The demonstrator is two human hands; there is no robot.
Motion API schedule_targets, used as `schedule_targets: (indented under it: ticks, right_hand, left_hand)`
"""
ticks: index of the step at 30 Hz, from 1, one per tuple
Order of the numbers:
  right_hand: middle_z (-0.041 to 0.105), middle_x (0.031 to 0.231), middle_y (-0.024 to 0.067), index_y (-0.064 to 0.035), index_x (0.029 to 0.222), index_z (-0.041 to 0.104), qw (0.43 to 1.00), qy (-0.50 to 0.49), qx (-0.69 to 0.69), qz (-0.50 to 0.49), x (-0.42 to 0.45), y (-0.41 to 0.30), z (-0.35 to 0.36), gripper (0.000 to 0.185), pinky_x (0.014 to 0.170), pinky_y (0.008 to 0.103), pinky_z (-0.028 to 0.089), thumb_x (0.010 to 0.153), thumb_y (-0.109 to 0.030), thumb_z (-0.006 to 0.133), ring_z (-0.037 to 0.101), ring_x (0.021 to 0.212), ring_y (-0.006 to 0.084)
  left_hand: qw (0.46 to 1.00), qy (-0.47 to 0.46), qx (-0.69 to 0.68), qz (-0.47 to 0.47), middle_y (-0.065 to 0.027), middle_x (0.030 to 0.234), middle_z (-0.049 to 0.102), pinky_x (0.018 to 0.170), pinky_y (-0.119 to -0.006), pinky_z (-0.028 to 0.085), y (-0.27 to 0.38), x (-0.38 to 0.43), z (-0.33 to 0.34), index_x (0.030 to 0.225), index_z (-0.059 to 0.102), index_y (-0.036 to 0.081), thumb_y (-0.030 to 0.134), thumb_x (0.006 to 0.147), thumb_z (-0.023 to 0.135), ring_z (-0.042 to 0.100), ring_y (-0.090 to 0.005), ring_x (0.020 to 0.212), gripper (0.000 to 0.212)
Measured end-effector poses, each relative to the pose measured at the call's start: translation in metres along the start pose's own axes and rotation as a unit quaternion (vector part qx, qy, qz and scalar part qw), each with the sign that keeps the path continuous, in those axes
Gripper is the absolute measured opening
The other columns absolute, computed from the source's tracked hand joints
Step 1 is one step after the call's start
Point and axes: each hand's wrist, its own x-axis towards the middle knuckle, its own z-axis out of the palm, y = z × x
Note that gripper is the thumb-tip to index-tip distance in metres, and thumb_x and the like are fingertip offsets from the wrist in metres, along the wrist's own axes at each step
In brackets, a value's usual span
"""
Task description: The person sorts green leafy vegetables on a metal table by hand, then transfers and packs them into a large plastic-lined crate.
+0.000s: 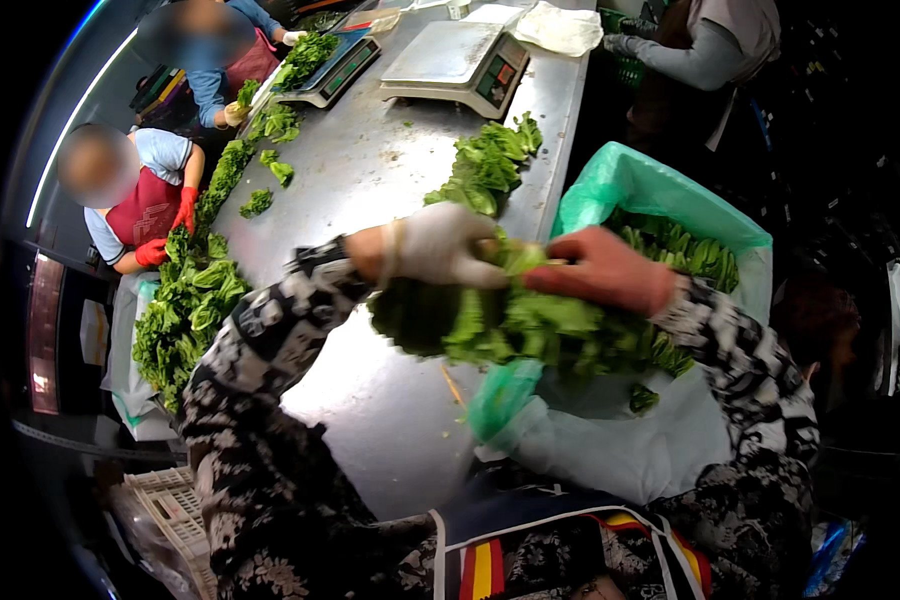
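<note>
My left hand (450,247), in a whitish glove, grips a bunch of leafy lettuce (495,322) near its stem end. Close beside it my right hand (607,270), in a red glove, has its fingers on the same stem end; motion blurs both hands, and whether the right one grips it is not plain. The leaves hang down over the metal table's edge and partly over a box lined with green and white plastic (727,202), which holds more leafy greens (682,251). Beyond my hands a row of lettuce (487,169) lies on the metal table (345,180).
Two scales (446,56) (334,71) stand on the far table. Two co-workers in aprons handle greens (187,300) along the left edge; another person (705,60) stands at the upper right. A plastic crate (169,502) sits at the lower left.
</note>
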Motion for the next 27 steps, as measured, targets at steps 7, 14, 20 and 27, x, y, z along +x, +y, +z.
schedule_targets:
  ticks: [7, 14, 20, 27]
  right_hand:
    - [0.066, 0.097, 0.0202, 0.0062, 0.101, 0.066, 0.986, -0.121, 0.102, 0.056, 0.156, -0.009, 0.173, 0.076, 0.082, 0.0337, 0.048, 0.070, -0.063, 0.066, 0.063, 0.090, 0.0281]
    - [0.065, 0.099, 0.0184, -0.0033, 0.098, 0.066, 0.981, -0.025, -0.160, 0.106, 0.184, 0.018, 0.252, 0.061, 0.083, 0.0380, 0.046, 0.082, -0.060, 0.049, 0.061, 0.095, 0.0311]
    - [0.057, 0.107, 0.0184, -0.0007, 0.103, 0.059, 0.957, -0.003, -0.277, 0.086, 0.192, 0.036, 0.258, 0.066, 0.082, 0.0416, 0.042, 0.089, -0.060, 0.033, 0.054, 0.098, 0.0271]
    - [0.054, 0.095, 0.0110, -0.0057, 0.096, 0.054, 0.971, 0.167, -0.121, -0.119, 0.076, -0.003, 0.150, 0.047, 0.081, 0.0397, 0.039, 0.088, -0.052, 0.048, 0.051, 0.086, 0.0262]
  left_hand:
    - [0.948, -0.016, -0.092, -0.305, -0.0041, 0.058, 0.058, 0.053, -0.028, 0.042, -0.114, -0.172, 0.010, 0.075, 0.066, 0.001, 0.037, 0.078, 0.071, 0.048, -0.0088, 0.054, 0.036]
    - [0.926, -0.124, -0.042, -0.354, -0.0139, 0.092, 0.067, 0.076, -0.031, 0.049, -0.202, -0.189, 0.078, 0.104, 0.064, 0.004, 0.045, 0.079, 0.068, 0.063, -0.0184, 0.085, 0.049]
    - [0.971, -0.086, -0.011, -0.224, -0.0128, 0.095, 0.067, 0.078, -0.033, 0.052, -0.187, -0.153, 0.048, 0.105, 0.063, 0.005, 0.031, 0.087, 0.063, 0.064, -0.0211, 0.088, 0.031]
    - [0.959, 0.094, 0.208, -0.169, -0.0151, 0.093, 0.061, 0.080, -0.040, 0.042, -0.183, -0.168, 0.046, 0.108, 0.060, 0.009, 0.026, 0.085, 0.060, 0.056, -0.0309, 0.088, 0.029]
